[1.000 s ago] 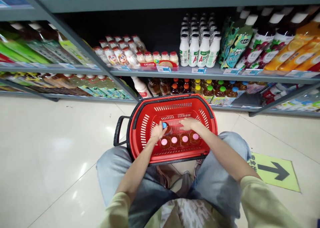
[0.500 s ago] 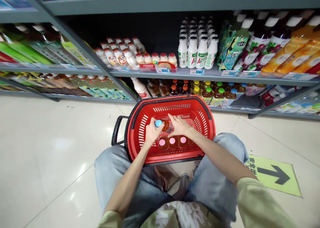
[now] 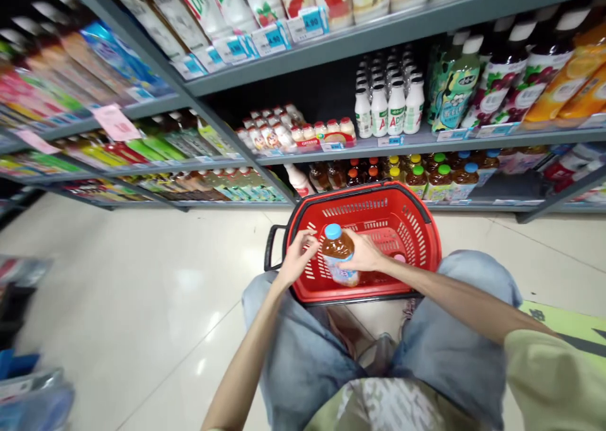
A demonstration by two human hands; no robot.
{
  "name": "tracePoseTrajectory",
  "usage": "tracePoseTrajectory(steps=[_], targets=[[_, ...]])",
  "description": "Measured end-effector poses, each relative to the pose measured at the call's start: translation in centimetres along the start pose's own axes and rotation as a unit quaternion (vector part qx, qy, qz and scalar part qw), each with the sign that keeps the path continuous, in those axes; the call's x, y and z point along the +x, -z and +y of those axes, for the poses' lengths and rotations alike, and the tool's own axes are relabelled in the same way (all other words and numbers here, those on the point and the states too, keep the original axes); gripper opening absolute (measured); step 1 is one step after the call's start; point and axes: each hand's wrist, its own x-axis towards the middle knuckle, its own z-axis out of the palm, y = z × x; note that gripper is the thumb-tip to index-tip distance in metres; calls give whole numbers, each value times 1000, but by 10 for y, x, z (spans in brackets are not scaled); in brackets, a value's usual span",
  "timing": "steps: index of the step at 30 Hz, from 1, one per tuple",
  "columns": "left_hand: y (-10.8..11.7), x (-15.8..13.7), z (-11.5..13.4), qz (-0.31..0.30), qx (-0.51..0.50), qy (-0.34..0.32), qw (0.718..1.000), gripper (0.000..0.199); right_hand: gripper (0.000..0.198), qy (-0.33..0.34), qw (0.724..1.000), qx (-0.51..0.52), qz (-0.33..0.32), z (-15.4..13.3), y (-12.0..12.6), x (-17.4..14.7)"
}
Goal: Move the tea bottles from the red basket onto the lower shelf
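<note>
Crouched before drink shelves [image 3: 379,142], a person lifts a blue-capped tea bottle [image 3: 338,259] above a red basket [image 3: 416,229]. The right hand [image 3: 365,254] wraps its fingers around the body; the left hand [image 3: 298,260] steadies it, fingers half curled against its side.

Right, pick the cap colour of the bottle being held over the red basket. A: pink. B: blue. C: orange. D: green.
B: the bottle held in the right hand above the red basket has a light blue cap, and the left hand rests beside it.
</note>
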Motion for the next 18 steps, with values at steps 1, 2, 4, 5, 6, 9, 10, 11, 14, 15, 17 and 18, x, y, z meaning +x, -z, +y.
tracePoseTrajectory(steps=[1, 2, 4, 5, 6, 9, 10, 11, 14, 15, 17, 18], targets=[[1, 1, -10, -19, -8, 14, 1000, 75, 83, -9, 999, 24, 19, 4, 0, 0], [-1, 3, -19, -49, -17, 32, 998, 78, 81, -22, 997, 57, 42, 9, 1, 0], [-12, 6, -35, -128, -33, 64, 989, 82, 78, -61, 983, 148, 88, 19, 1, 2], [-20, 8, -42, -165, -43, 74, 983, 86, 76, -87, 971, 195, 109, 24, 2, 3], [-30, 11, -47, -187, -54, 79, 978, 93, 74, -114, 957, 236, 128, 28, 4, 4], [-59, 22, -57, -209, -106, 84, 969, 108, 67, -182, 924, 286, 177, 39, 11, 6], [-67, 26, -59, -212, -128, 86, 965, 109, 64, -193, 920, 283, 191, 42, 13, 6], [-74, 29, -61, -217, -149, 88, 961, 109, 61, -199, 919, 273, 204, 45, 16, 6], [-91, 34, -66, -234, -208, 96, 945, 101, 57, -202, 930, 218, 216, 56, 21, 8], [-95, 34, -67, -240, -224, 98, 940, 98, 57, -203, 937, 192, 209, 60, 21, 11], [-102, 33, -70, -247, -251, 99, 930, 91, 60, -207, 950, 137, 191, 68, 22, 17], [-104, 33, -71, -248, -263, 99, 927, 88, 61, -206, 955, 113, 181, 72, 22, 21]])
